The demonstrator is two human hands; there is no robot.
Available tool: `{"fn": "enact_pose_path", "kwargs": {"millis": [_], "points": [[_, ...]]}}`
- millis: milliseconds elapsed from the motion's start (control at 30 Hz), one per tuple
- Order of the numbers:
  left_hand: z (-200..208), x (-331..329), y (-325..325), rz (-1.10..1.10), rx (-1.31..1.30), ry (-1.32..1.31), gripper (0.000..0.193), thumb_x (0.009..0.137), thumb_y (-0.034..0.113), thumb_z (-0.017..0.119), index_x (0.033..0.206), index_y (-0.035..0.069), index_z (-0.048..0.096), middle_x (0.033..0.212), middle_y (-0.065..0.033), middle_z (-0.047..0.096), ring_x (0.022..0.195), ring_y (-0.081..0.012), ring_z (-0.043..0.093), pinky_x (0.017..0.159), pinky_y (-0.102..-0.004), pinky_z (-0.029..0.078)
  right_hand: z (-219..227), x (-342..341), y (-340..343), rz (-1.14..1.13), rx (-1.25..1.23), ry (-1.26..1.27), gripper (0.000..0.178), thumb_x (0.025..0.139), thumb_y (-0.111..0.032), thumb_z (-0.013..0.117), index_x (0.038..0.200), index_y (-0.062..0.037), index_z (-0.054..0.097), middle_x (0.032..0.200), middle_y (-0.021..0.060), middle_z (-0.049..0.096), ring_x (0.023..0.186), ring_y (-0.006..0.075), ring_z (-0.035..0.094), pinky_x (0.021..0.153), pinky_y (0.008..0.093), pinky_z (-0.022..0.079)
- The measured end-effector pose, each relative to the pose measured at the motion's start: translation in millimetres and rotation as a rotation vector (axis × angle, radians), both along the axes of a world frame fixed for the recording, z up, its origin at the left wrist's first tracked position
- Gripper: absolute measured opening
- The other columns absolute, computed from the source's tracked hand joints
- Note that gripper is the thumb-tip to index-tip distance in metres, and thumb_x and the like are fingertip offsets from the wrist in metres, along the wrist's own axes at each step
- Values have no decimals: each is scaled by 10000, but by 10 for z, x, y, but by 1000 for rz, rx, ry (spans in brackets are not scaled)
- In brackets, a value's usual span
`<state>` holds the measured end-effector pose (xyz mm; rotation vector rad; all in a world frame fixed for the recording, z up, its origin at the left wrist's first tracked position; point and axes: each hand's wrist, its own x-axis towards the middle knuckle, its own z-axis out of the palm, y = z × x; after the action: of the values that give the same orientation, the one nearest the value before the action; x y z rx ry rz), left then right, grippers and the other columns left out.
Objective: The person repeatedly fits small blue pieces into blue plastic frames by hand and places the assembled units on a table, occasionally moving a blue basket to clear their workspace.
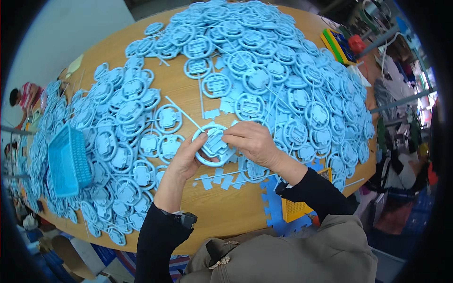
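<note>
My left hand (pixel 185 158) grips a light blue ring-shaped plastic part (pixel 214 144) by its left rim, thumb on top. The part has a flat, slotted plate inside the ring, and a thin blue stick (pixel 184 114) sticks out from its upper left. On the right side of the part, my right hand (pixel 255 143) has its fingers pinched together against the inner plate; what lies between the fingertips is hidden. Below the part, small flat blue pieces (pixel 226 182) and a thin blue rod lie on the wooden table (pixel 222 221).
Large heaps of the same blue parts (pixel 302 99) cover the far and right table, with another heap (pixel 125 141) at left. A blue basket (pixel 71 162) rests on the left heap. A yellow basket (pixel 295 211) stands by my right forearm. A yellow-green device (pixel 339 46) sits far right.
</note>
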<state>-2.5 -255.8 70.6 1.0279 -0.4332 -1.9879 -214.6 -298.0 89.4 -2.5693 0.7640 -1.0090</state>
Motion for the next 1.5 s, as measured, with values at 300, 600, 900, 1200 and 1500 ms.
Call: {"fn": "enact_pose_path", "kwargs": {"millis": [300,600,900,1200,1500], "points": [[47,220,378,76,-132,-124,609,765,21,706,1297,62,412,1116,-67,566,906,-165,612,666,-288,568,-200,278,229,121,284,-102,255,773,-86,681,1026,-108,668,973,65,639,864,228,611,717,311,503],[-40,255,272,71,-148,-251,684,739,59,750,1334,71,413,1189,-57,555,1018,-161,579,800,-296,526,-190,420,243,-78,1452,-501,148,871,-84,626,990,-6,584,756,44,613,673,115,595,612,236,486],[-136,419,353,49,-232,-247,654,769,53,725,1347,75,420,1228,-51,537,1108,-164,537,903,-319,474,-310,545,200,-156,1580,-477,145,870,-95,642,901,-37,513,721,34,608,597,103,600,545,234,499],[-297,381,457,203,-271,-294,636,756,28,734,1318,53,436,1178,-45,550,1053,-136,546,883,-296,471,-516,773,244,-182,1430,-468,197,846,-126,682,921,-29,528,726,22,608,592,81,579,539,210,475],[-271,429,464,281,-363,-720,619,729,28,690,1258,6,370,1130,-129,528,1014,-186,572,831,-309,496,-580,931,192,-98,1633,-480,320,859,-209,674,1088,-7,579,924,46,645,809,94,590,690,257,477]]}}
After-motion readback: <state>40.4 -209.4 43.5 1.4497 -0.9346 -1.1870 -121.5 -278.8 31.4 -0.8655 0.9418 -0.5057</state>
